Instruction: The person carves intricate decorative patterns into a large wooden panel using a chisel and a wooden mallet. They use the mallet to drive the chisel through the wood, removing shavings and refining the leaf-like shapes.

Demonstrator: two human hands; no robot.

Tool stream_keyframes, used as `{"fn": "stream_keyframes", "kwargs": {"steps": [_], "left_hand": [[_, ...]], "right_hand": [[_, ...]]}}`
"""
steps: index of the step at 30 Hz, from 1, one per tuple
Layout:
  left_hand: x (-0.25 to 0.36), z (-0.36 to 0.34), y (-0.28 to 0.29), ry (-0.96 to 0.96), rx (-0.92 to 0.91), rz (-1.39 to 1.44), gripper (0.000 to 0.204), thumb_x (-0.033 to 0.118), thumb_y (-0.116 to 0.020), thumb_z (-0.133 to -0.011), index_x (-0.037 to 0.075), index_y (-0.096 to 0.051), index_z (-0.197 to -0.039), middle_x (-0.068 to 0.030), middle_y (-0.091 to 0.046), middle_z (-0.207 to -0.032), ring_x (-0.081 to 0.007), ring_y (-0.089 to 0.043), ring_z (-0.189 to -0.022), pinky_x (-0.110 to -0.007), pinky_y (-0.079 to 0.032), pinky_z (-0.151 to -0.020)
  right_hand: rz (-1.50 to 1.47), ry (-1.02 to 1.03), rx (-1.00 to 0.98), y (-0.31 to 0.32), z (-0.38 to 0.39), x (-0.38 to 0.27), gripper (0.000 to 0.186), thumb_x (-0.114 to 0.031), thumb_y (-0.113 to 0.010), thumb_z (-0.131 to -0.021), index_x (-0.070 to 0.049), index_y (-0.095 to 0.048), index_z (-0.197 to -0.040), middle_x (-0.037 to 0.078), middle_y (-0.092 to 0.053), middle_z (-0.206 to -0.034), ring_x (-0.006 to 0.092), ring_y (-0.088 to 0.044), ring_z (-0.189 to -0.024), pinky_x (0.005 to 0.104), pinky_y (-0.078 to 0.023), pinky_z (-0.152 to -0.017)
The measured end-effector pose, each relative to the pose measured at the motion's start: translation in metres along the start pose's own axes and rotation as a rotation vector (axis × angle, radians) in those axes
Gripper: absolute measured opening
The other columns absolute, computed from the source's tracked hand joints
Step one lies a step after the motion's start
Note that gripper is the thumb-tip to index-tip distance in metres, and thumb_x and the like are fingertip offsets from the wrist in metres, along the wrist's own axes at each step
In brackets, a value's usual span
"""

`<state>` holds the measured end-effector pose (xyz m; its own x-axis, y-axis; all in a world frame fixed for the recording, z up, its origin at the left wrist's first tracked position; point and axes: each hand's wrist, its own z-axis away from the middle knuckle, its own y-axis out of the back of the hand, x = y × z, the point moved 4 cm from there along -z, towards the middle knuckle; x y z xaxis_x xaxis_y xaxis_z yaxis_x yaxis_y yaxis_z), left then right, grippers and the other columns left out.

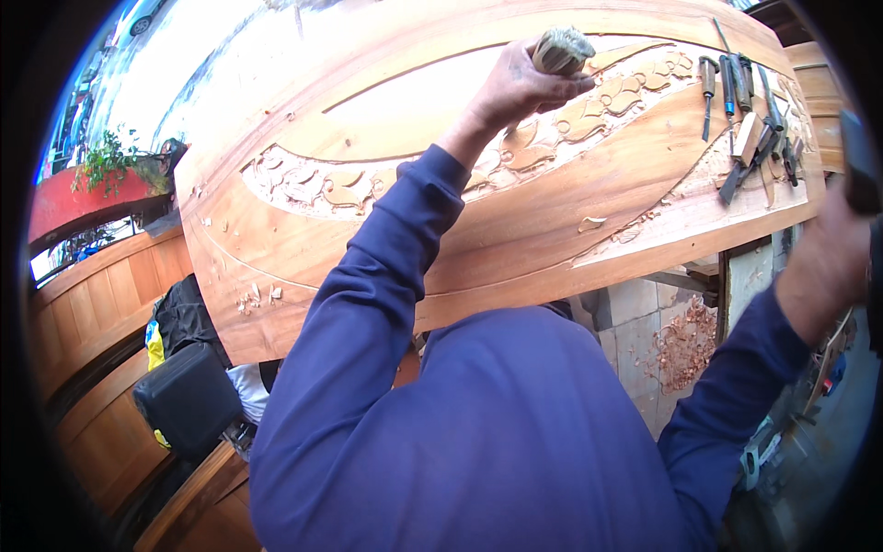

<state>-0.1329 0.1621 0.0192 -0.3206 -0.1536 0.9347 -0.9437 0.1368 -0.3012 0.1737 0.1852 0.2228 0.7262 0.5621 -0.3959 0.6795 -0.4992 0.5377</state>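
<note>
My left hand [520, 92] grips an upright chisel [562, 51] with a worn handle end, over a band of carved scrolling leaves [625, 90] on a large wooden panel [460, 276]. The chisel's blade is mostly hidden behind my hand. My right hand [819, 267], blurred at the right edge, grips a dark mallet or hammer [861, 166] raised away from the chisel. Several chisels and gouges [743, 87] lie on the panel's right part, among wood shavings [258, 299].
Wooden panels [110, 304] stand at the left, with a black case [184, 400], dark cloth [189, 313] and a red planter [97, 202] holding a plant. Below the panel's right side, a pile of shavings [685, 340] lies on floor tiles beside a wooden support [681, 281].
</note>
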Motion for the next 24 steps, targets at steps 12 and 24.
{"fn": "stream_keyframes", "kwargs": {"steps": [12, 24], "left_hand": [[0.006, 0.002, 0.0, 0.047, -0.119, -0.02, 0.033, 0.022, -0.091, -0.081, 0.004, -0.069, -0.097, -0.001, -0.066, -0.075, -0.0074, -0.06, -0.061, -0.024, -0.047, -0.053], [0.017, 0.001, -0.003, 0.055, 0.174, -0.118, 0.021, 0.016, -0.082, -0.082, 0.004, -0.064, -0.081, 0.0013, -0.051, -0.063, -0.009, -0.05, -0.052, -0.025, -0.038, -0.047]], "right_hand": [[-0.021, 0.304, -0.629, -0.084, 0.077, -0.033, 0.097, 0.003, -0.073, -0.079, -0.045, -0.043, -0.157, 0.006, -0.064, -0.094, 0.0235, -0.07, -0.08, 0.0411, -0.06, -0.069], [-0.485, -0.031, -0.504, -0.066, 0.084, 0.009, 0.089, 0.004, -0.072, -0.084, -0.023, -0.04, -0.162, 0.01, -0.06, -0.15, 0.0228, -0.064, -0.129, 0.0356, -0.053, -0.106]]}}
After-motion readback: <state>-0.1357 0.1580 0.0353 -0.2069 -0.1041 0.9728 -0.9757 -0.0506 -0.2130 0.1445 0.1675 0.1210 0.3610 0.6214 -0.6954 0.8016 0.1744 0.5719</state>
